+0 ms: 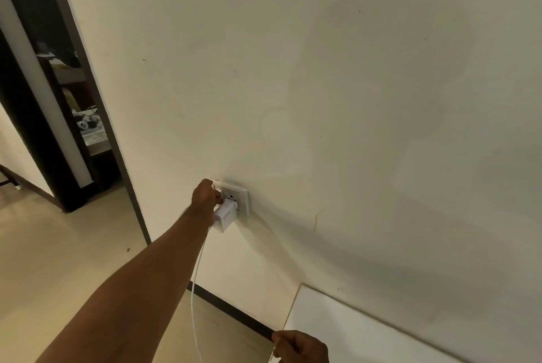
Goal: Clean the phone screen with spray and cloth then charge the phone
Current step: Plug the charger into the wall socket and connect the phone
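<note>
Reaching to frame centre, our left hand (205, 197) curls its fingers against the white charger (226, 215) seated in the wall socket (242, 196); we cannot tell whether it grips the charger or presses the plate. At bottom centre, our right hand (302, 346) pinches the white cable (194, 289) hanging from the charger.

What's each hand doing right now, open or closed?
Left hand: at the charger in the wall socket; grip cannot be told.
Right hand: closed on the cable.
</note>
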`<action>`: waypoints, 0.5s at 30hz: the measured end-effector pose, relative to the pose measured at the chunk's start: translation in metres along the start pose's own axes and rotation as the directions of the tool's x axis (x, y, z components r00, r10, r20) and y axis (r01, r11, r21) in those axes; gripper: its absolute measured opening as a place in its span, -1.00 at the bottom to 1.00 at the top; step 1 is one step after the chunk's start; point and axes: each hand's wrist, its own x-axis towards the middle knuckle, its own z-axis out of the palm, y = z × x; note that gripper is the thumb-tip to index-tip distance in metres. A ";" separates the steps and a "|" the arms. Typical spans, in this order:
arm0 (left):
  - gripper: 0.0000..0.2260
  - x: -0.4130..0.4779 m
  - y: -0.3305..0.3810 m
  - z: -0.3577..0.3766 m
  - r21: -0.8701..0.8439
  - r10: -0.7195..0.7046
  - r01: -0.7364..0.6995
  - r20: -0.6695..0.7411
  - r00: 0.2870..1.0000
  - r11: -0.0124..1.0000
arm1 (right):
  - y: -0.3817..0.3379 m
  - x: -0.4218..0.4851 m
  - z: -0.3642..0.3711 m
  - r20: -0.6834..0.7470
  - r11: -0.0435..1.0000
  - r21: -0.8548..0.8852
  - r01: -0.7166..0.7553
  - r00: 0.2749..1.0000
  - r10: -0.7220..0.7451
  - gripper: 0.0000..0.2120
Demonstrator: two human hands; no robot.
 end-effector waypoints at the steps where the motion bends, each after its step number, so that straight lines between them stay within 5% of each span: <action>1: -0.80 -0.002 -0.001 -0.001 -0.028 -0.008 0.009 0.007 1.000 1.000 | -0.001 -0.001 -0.001 0.001 1.000 -0.001 0.006 1.000 -0.006 -0.67; 8: -0.74 -0.006 -0.004 -0.005 -0.072 -0.070 0.072 0.041 0.997 0.995 | -0.008 -0.007 -0.010 0.015 1.000 0.005 0.029 0.999 -0.029 -0.66; 15: -0.81 -0.021 0.008 -0.003 0.041 0.090 -0.087 -0.072 0.993 0.995 | -0.023 -0.018 -0.019 -0.047 0.995 0.093 -0.022 0.999 0.026 -0.71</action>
